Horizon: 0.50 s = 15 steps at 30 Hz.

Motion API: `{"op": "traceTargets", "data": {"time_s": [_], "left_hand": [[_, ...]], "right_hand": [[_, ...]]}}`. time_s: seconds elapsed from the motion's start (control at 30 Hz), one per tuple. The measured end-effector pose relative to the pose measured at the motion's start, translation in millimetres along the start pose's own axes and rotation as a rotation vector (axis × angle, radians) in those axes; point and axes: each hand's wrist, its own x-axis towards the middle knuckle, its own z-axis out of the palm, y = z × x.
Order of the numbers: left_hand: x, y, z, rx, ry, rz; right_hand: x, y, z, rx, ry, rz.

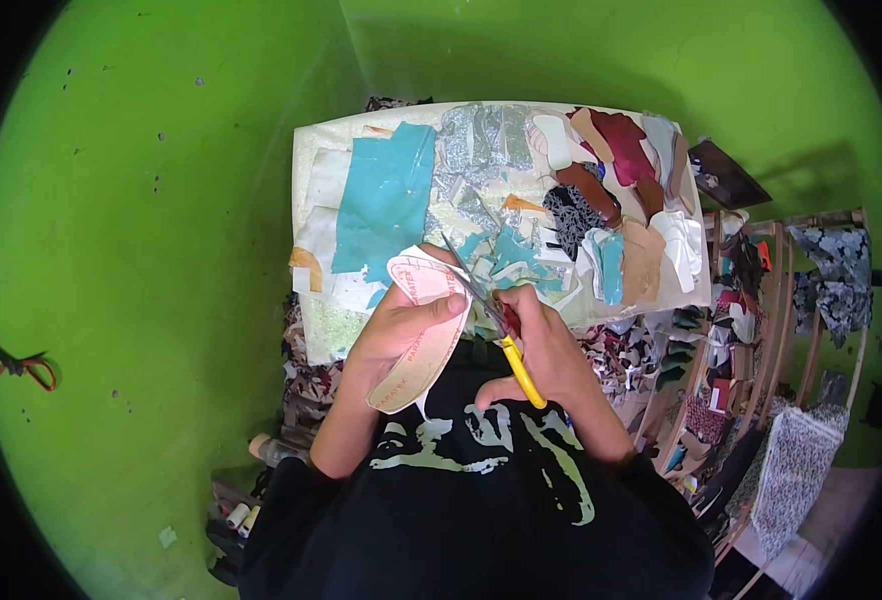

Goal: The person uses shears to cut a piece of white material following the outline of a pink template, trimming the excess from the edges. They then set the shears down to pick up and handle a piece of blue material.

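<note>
My left hand [401,325] is closed around an insole-shaped piece [426,345] with red lettering, its rounded end pointing up and its thumb lying across the middle. My right hand [551,350] holds scissors [521,372] with a yellow handle; its fingers are wrapped at the pivot and handle area. The scissor blades point up and left, along the right edge of the piece near its top. A thin white strip hangs at the piece's lower end. Beyond the hands, a teal sheet [386,195] and small teal scraps [516,255] lie on the table [313,330].
Shoe-shaped pieces [586,200] in brown, maroon, white and black pattern cover the table's right side. To the right stands a wooden rack [776,310] with fabric. Another pair of scissors [21,367] hangs on the green wall [121,250]. A bottle [276,450] is at lower left.
</note>
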Motion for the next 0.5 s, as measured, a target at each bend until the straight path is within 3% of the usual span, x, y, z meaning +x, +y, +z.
{"op": "traceTargets", "data": {"time_s": [0.2, 0.3, 0.4, 0.5], "left_hand": [[-21, 19, -38, 0.038, -0.047, -0.043], [-27, 28, -50, 0.008, -0.050, -0.069], [-34, 46, -55, 0.035, -0.052, -0.099], [-37, 55, -64, 0.059, -0.090, -0.104]], "right_hand": [[16, -42, 26, -0.253, 0.138, -0.065], [19, -59, 36, -0.297, 0.108, 0.004], [14, -63, 54, -0.250, 0.058, 0.058], [17, -62, 72, -0.026, 0.138, 0.077]]}}
